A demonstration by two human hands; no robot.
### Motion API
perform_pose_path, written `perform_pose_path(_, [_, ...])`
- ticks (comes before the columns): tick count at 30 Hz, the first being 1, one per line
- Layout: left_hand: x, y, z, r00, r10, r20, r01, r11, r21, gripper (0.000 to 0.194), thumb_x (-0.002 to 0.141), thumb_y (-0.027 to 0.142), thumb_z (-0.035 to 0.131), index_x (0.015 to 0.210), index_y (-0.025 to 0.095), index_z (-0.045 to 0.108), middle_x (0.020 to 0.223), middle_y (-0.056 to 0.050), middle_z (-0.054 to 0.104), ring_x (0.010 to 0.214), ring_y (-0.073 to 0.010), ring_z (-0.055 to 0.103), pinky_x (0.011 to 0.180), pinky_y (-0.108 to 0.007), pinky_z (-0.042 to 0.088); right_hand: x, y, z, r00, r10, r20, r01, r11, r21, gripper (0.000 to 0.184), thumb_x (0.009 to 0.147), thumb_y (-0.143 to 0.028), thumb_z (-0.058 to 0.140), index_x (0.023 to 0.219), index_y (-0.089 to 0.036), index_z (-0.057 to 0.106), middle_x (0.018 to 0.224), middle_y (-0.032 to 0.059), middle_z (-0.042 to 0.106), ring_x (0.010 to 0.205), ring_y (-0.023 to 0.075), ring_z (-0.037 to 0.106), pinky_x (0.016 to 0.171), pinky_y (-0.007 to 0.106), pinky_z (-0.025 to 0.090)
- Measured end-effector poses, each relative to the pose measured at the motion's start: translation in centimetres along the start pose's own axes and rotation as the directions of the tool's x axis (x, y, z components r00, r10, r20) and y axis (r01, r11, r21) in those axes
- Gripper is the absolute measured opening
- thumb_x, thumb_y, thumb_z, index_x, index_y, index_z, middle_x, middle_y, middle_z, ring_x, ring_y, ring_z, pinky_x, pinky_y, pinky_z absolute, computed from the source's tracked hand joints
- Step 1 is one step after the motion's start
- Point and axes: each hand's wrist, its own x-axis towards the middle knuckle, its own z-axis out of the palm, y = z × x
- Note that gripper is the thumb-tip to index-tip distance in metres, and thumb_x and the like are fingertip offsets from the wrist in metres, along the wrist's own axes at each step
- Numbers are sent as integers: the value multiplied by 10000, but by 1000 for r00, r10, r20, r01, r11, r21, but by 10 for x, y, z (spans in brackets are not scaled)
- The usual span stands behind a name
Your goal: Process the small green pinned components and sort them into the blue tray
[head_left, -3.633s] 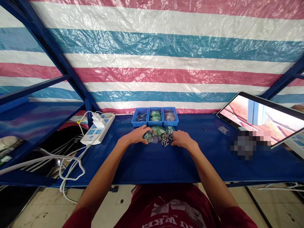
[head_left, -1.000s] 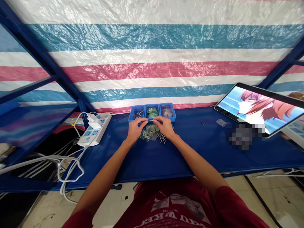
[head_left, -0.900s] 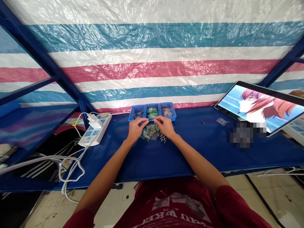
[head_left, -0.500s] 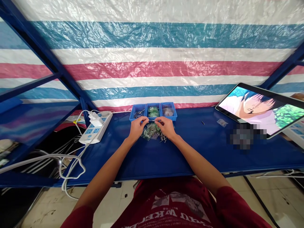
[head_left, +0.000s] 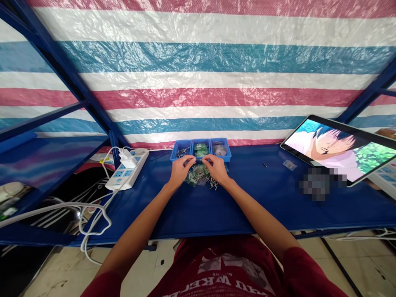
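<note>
Between my two hands stretches a thin metal rod [head_left: 199,160], too small to tell its exact kind. My left hand [head_left: 180,169] pinches its left end with thumb and forefinger. At the other end, my right hand [head_left: 217,168] pinches it the same way. Below and between the hands lies a loose pile of small green-tinted packets [head_left: 194,175] and short silvery metal pins [head_left: 213,182]. Just beyond my fingertips stand three joined blue bins: the left bin [head_left: 173,151] has dark metal rods, the middle one green packets [head_left: 201,149], the right one clear bags [head_left: 219,149].
A white power strip [head_left: 126,171] with cables lies at the left of the blue table [head_left: 201,218]. On the right are a short dark rod [head_left: 265,164], a small clear bag [head_left: 290,165], a blurred patch and a tilted tablet screen [head_left: 337,148]. A striped sheet [head_left: 216,99] hangs behind.
The whole scene sits slightly lower in the picture as my head has tilted up. Both hands keep their pinch on the rod, with little visible movement over the pile.
</note>
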Motion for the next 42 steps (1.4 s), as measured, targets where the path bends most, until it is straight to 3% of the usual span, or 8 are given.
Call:
perform_pose_path(6, [1,-4,-2,997,51,-60,-50,999,22,268,843,413,597,910,184,719,893,-64,728,774,-189,652,690,-288,491,12,-2,0,998,4,64,0,998,-60,171,915,-268,500,843,-189,633,718,13,653,610,156,605,647,268,452])
perform_pose_path(13, [3,-9,-1,998,-9,-56,12,999,49,254,839,414,595,852,187,708,859,-58,731,769,-196,657,681,-291,484,11,-2,3,997,2,76,3,997,-76,184,919,-270,493,819,-186,623,698,7,643,600,148,597,652,267,443])
perform_pose_path(17, [3,-9,-1,997,-27,-72,31,999,45,271,856,422,566,856,186,698,825,-54,731,755,-200,657,671,-288,476,15,-7,0,997,-15,79,19,999,-48,189,905,-295,512,807,-191,636,750,19,662,642,149,604,644,263,456])
perform_pose_path(22, [3,-8,-2,996,-57,-67,61,996,60,304,882,426,520,837,176,686,752,-38,719,633,-168,616,620,-266,450,11,-5,1,998,-59,17,58,998,9,155,861,-291,569,945,-195,657,888,47,671,650,146,599,636,275,492])
perform_pose_path(29, [1,-3,-1,1000,-27,-4,27,999,40,368,892,455,484,732,175,660,711,-28,690,605,-153,586,586,-251,436,1,0,2,994,-113,-7,113,994,-10,180,909,-316,526,891,-210,669,925,73,666,695,170,605,666,298,502])
perform_pose_path(33, [-1,2,-1,1000,-30,-2,30,1000,1,352,876,461,512,743,177,673,717,-32,699,636,-161,603,610,-258,460,-3,-1,-1,993,-119,-10,119,993,0,243,934,-375,495,898,-209,668,904,73,663,700,174,605,668,299,501])
perform_pose_path(38, [1,-2,1,998,-48,-49,41,991,-130,269,779,447,659,803,186,717,833,-50,733,763,-193,656,686,-286,508,-6,-2,-2,995,-96,-28,95,995,-23,302,952,-423,453,922,-212,667,892,73,663,702,178,607,674,299,493])
perform_pose_path(42, [4,-9,2,993,-116,-26,105,956,-273,340,685,488,743,772,160,720,854,-80,735,780,-212,673,677,-302,528,-7,-2,-1,994,-100,-37,99,995,-30,306,954,-411,453,906,-201,671,872,74,661,697,177,603,668,296,484])
